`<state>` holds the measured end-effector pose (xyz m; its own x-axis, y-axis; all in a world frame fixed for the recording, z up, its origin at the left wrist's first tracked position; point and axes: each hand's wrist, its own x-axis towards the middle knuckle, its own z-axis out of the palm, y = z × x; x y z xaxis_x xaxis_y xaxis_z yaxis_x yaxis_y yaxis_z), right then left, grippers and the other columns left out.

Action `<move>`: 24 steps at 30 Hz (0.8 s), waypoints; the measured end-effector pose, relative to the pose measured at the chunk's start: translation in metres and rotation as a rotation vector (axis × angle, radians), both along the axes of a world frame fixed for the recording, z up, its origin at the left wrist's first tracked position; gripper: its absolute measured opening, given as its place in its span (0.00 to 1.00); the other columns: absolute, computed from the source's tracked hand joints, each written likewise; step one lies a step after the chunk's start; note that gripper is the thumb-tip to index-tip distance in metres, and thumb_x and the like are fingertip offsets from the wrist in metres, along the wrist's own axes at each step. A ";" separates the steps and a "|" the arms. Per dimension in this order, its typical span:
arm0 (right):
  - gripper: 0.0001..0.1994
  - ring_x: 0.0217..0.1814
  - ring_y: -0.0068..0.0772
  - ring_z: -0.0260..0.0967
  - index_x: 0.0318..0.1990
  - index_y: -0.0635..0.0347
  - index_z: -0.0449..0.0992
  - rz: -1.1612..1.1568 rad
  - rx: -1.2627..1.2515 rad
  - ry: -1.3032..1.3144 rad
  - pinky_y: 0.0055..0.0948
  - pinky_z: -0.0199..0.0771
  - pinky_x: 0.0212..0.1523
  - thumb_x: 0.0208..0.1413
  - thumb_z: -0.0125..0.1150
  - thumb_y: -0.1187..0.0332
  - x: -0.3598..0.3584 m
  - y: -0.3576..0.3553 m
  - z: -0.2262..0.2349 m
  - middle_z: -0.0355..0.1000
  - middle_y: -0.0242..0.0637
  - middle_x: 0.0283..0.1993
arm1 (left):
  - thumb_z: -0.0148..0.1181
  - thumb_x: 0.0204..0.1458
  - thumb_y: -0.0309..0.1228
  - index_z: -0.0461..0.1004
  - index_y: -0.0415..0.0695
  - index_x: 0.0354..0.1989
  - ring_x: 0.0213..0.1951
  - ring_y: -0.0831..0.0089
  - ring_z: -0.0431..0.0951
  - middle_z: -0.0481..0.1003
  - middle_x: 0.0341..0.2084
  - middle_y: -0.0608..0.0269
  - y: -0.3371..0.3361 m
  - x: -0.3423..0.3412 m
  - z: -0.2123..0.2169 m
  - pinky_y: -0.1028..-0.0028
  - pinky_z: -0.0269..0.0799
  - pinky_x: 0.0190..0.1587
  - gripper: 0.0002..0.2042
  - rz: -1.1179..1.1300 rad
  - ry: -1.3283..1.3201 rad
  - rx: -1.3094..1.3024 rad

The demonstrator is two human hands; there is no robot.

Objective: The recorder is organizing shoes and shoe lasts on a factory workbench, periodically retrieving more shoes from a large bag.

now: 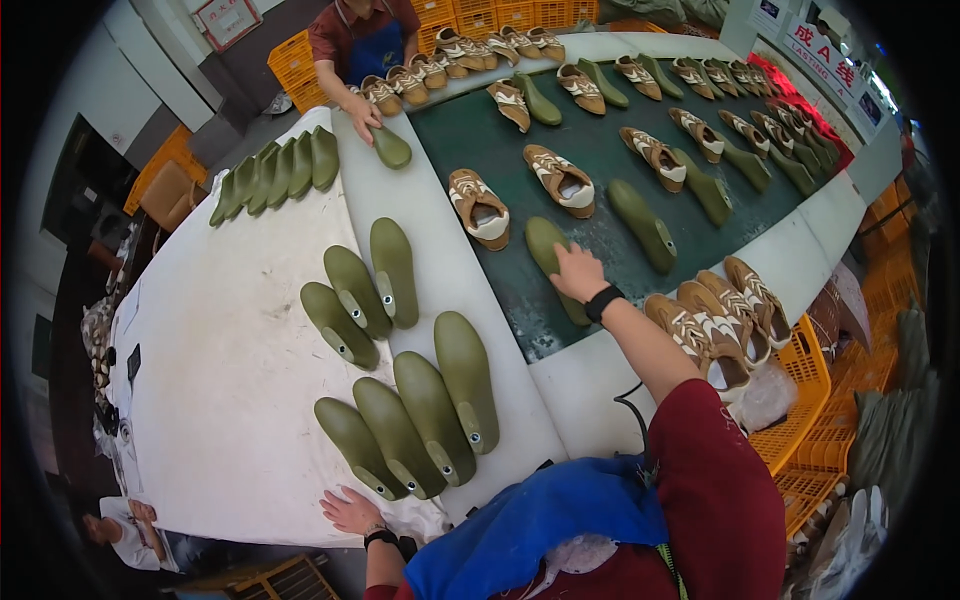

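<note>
My right hand (580, 273) reaches over the green belt (480, 130) and grips a green shoe last (544, 238) from above, near its middle. Just right of it lies another shoe last (641, 225). Beyond them stand a brown and white shoe upper (480, 210) and a second shoe upper (560, 181). Flat on the white cloth (230, 400) at the near edge, my left hand (352, 511) has its fingers spread and holds nothing. Close to it, several green lasts (345, 435) lie in a row, with three more lasts (392, 270) behind.
Across the table, a person's hand (364, 115) touches a green last (392, 150). More lasts (262, 178) line the far left. Shoe uppers (700, 325) stand on the right ledge beside yellow crates (805, 375). Rows of uppers and lasts run along the belt to the far right.
</note>
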<state>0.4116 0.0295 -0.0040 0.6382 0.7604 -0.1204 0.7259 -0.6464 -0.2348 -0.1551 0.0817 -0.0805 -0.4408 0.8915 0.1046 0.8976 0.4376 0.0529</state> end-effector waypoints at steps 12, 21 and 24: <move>0.27 0.38 0.50 0.71 0.58 0.57 0.55 -0.068 0.139 0.146 0.43 0.70 0.39 0.48 0.53 0.69 -0.013 -0.026 -0.030 0.72 0.51 0.33 | 0.37 0.55 0.52 0.58 0.51 0.59 0.61 0.56 0.53 0.55 0.61 0.59 -0.001 -0.002 -0.001 0.53 0.51 0.58 0.27 0.005 0.052 -0.026; 0.31 0.43 0.52 0.68 0.59 0.58 0.52 0.016 0.302 0.230 0.44 0.67 0.42 0.46 0.55 0.67 -0.035 -0.092 -0.014 0.70 0.51 0.38 | 0.35 0.55 0.53 0.59 0.51 0.58 0.59 0.58 0.56 0.57 0.59 0.60 0.004 -0.015 -0.016 0.53 0.54 0.55 0.27 -0.051 0.121 -0.004; 0.22 0.44 0.49 0.68 0.51 0.59 0.65 0.049 0.364 0.120 0.42 0.68 0.43 0.47 0.57 0.65 -0.049 -0.155 0.025 0.70 0.48 0.39 | 0.36 0.55 0.53 0.59 0.53 0.57 0.58 0.60 0.58 0.58 0.58 0.62 0.008 -0.005 -0.011 0.53 0.55 0.54 0.26 -0.045 0.128 0.004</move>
<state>0.3624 -0.1258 0.0206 0.5978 0.7964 0.0914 0.7073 -0.4703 -0.5278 -0.1604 0.0899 -0.0915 -0.3832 0.9096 0.1606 0.9159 0.3967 -0.0617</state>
